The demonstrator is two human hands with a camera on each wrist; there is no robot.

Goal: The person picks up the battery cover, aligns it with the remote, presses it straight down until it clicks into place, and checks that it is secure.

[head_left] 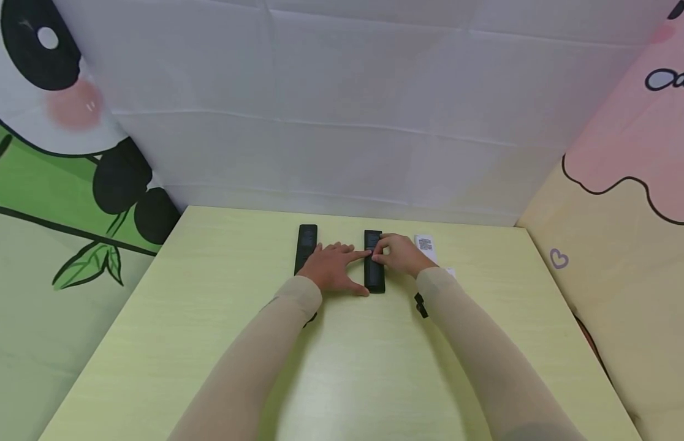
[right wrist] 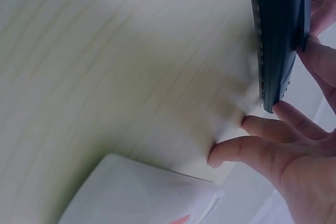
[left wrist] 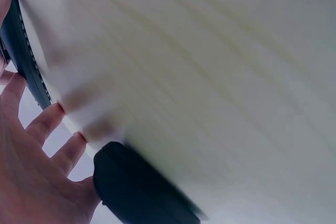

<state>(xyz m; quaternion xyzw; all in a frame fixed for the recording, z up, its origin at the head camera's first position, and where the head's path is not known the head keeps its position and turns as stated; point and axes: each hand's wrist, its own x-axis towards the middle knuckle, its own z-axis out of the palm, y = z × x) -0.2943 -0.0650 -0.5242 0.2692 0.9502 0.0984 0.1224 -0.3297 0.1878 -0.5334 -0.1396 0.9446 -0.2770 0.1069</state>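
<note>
A long black bar-shaped device (head_left: 374, 278) lies on the table between my hands. My left hand (head_left: 338, 267) is spread beside it, the straight index fingertip on its upper face and the thumb near its left edge. From the other side, my right hand (head_left: 401, 253) brings thumb and index finger together on the device's upper part, pinching at it; the exact spot is covered by the fingers. Seen from the right wrist, the device (right wrist: 275, 30) has a dashed lower edge, and the other right fingers (right wrist: 247, 153) reach down to the table.
Left of my left hand lies a second black bar-shaped device (head_left: 306, 237), partly covered by it and large in the left wrist view (left wrist: 134, 187). A white object with a QR code (head_left: 425, 245) lies behind my right hand. White cloth (head_left: 331, 159) stands along the table's back edge.
</note>
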